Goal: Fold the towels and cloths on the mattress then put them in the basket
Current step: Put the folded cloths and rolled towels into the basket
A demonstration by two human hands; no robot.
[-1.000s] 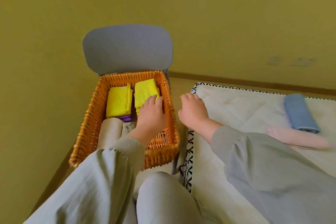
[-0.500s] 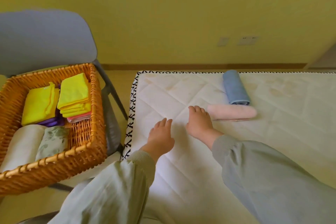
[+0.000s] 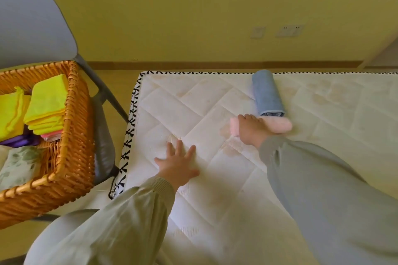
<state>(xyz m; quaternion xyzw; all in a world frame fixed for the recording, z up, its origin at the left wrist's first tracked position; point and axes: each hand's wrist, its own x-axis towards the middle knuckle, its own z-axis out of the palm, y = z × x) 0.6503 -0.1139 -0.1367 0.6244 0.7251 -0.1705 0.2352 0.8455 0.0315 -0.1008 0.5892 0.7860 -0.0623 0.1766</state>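
Note:
A rolled pink towel (image 3: 280, 126) lies on the white quilted mattress (image 3: 215, 178), with a rolled blue towel (image 3: 267, 93) just behind it. My right hand (image 3: 251, 132) lies over the pink roll's left part, fingers curled over its top. My left hand (image 3: 177, 162) rests flat on the mattress with fingers spread, holding nothing. At the left the wicker basket (image 3: 73, 135) stands on a chair seat. It holds folded yellow cloths (image 3: 46, 105), a purple and a pink cloth beneath them, and a leaf-patterned roll (image 3: 19, 165).
The grey chair (image 3: 32, 26) carrying the basket stands against the yellow wall, its leg (image 3: 103, 90) slanting between basket and mattress. The mattress edge with black stitching (image 3: 129, 133) runs beside the chair. Wall sockets (image 3: 289, 30) sit above the skirting board.
The view swung right from the basket to the mattress. My left hand left the basket and came down flat on the mattress. My right hand reached forward onto the pink roll.

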